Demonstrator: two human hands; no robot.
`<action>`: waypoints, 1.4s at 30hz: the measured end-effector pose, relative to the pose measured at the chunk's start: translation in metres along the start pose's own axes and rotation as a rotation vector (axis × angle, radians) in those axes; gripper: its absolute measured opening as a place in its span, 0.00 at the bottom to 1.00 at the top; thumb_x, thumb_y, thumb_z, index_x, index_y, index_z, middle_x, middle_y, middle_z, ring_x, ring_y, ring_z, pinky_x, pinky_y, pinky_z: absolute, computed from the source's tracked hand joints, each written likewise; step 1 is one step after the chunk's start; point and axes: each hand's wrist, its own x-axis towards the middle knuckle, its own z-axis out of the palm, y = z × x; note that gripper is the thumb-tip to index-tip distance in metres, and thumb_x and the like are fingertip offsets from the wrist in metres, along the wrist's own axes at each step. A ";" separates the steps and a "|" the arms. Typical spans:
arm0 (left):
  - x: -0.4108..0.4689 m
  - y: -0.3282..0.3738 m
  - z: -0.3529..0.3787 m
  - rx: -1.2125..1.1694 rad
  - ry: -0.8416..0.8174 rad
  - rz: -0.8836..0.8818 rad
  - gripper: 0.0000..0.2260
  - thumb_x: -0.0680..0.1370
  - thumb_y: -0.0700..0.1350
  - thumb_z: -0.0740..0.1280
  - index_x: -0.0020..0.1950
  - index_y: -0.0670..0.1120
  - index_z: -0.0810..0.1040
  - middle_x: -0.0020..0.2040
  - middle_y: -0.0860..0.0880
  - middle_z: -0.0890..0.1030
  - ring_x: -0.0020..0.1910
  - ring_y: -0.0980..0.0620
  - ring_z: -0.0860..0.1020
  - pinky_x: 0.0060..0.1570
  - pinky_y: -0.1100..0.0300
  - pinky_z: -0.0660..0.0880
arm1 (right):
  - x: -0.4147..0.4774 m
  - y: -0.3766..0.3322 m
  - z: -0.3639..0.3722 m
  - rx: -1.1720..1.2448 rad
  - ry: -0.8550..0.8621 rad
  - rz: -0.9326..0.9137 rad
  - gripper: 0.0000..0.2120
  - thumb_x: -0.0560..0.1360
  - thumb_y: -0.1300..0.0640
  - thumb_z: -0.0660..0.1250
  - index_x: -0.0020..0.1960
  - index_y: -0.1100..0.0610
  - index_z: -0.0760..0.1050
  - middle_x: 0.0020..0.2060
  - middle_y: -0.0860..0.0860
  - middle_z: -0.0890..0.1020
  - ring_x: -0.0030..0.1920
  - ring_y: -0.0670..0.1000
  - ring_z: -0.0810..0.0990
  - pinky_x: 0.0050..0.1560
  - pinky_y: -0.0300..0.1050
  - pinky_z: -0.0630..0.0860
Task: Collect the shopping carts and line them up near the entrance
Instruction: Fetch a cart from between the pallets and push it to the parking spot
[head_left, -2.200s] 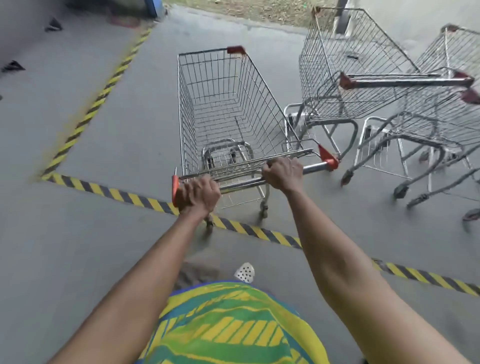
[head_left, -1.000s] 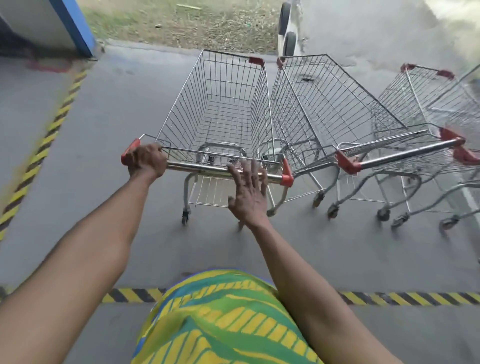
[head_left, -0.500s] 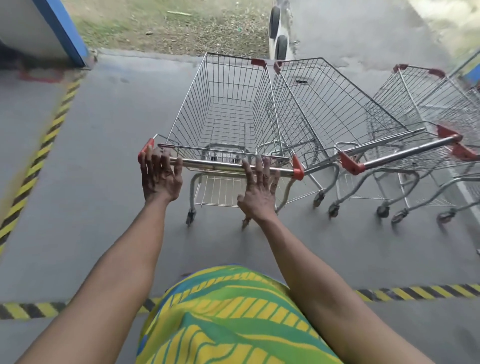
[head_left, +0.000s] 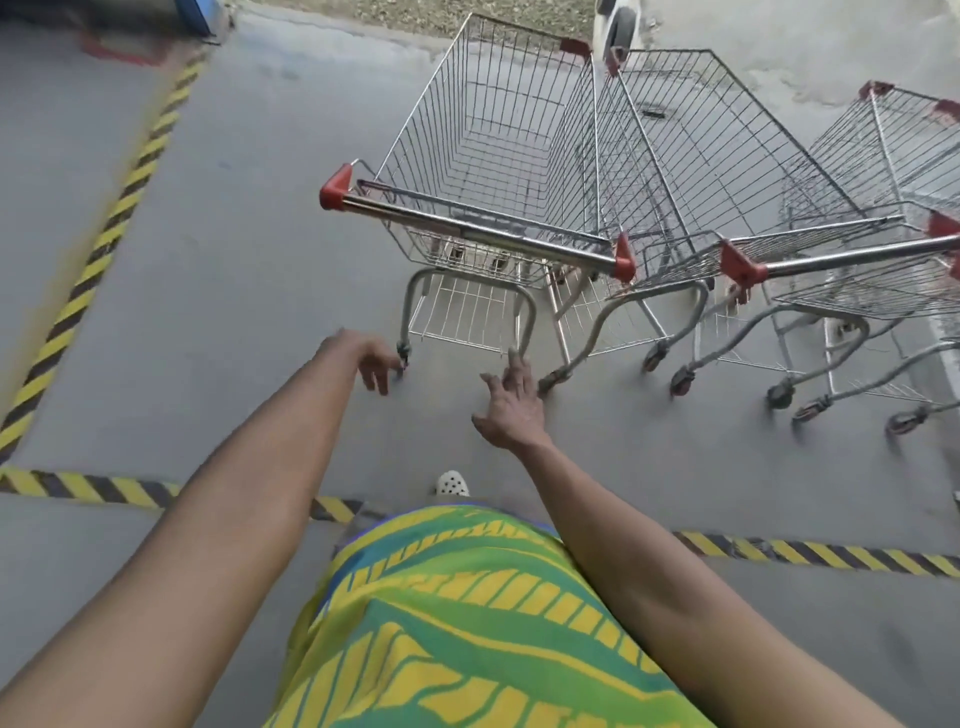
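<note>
Three wire shopping carts with red handle ends stand side by side on grey concrete. The left cart (head_left: 483, 130) has its handle bar (head_left: 467, 226) facing me. A second cart (head_left: 691, 156) touches its right side, and a third cart (head_left: 883, 171) stands at the far right. My left hand (head_left: 376, 358) hangs below the left cart's handle with loosely curled fingers and holds nothing. My right hand (head_left: 511, 405) is spread open below the same handle and apart from it.
Yellow-and-black hazard tape (head_left: 78, 488) runs across the floor near my feet, and another strip (head_left: 119, 208) runs up the left side. A blue post (head_left: 195, 13) stands at top left. A vehicle wheel (head_left: 621, 23) shows behind the carts. Bare concrete lies left of the carts.
Both hands have come off the left cart's handle and dropped back toward me. The cart now stands farther ahead, beside the second cart.
</note>
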 end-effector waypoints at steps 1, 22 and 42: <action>-0.002 -0.015 0.033 -0.028 -0.206 -0.005 0.20 0.85 0.51 0.57 0.70 0.38 0.73 0.67 0.41 0.79 0.58 0.44 0.77 0.57 0.56 0.73 | -0.010 0.001 0.012 -0.005 -0.038 -0.010 0.35 0.77 0.46 0.69 0.80 0.46 0.60 0.82 0.51 0.33 0.82 0.55 0.34 0.78 0.59 0.60; -0.273 -0.366 0.566 -1.242 0.402 -0.253 0.16 0.64 0.62 0.66 0.41 0.53 0.83 0.47 0.42 0.87 0.46 0.45 0.84 0.51 0.53 0.81 | -0.363 -0.162 0.270 -0.031 -0.654 -0.328 0.16 0.81 0.51 0.68 0.63 0.59 0.82 0.60 0.59 0.84 0.61 0.60 0.81 0.57 0.48 0.76; -0.634 -0.667 1.071 -2.061 1.005 -0.840 0.02 0.76 0.49 0.71 0.47 0.56 0.83 0.46 0.48 0.86 0.39 0.51 0.84 0.39 0.61 0.73 | -0.901 -0.532 0.582 -0.427 -1.117 -1.047 0.02 0.80 0.53 0.69 0.50 0.46 0.80 0.43 0.45 0.86 0.39 0.49 0.86 0.41 0.36 0.74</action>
